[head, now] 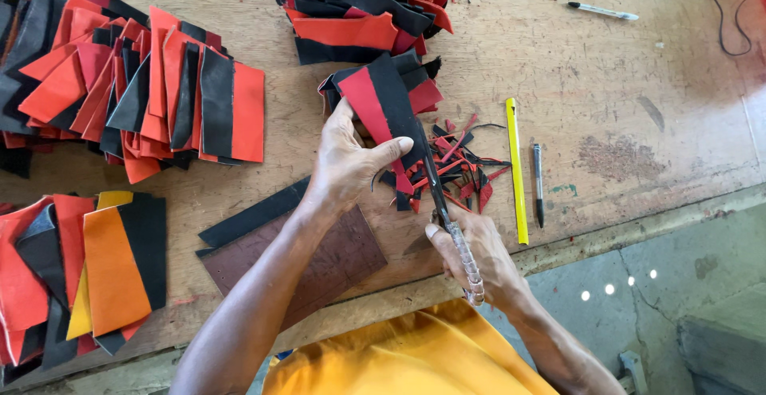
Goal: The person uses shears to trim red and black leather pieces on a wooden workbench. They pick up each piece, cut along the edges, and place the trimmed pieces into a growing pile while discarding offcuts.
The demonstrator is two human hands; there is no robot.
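Pinching a red-and-black piece (381, 101), the left hand (345, 163); right hand's (479, 255) grip closed round scissors (440, 195) just below it.

Leather workshop, worn wood bench (622, 92), stacks of cut red/black pieces (136, 84), offcut scraps (463, 167)

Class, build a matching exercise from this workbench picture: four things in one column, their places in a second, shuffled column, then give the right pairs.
Things:
1. scissors
2. yellow ruler
3. white pen
4. brown board

Places:
A. far edge of the table, top right
B. in the right hand
C. under the left forearm
D. lying beside a black pen

Pairs: 1-B, 2-D, 3-A, 4-C
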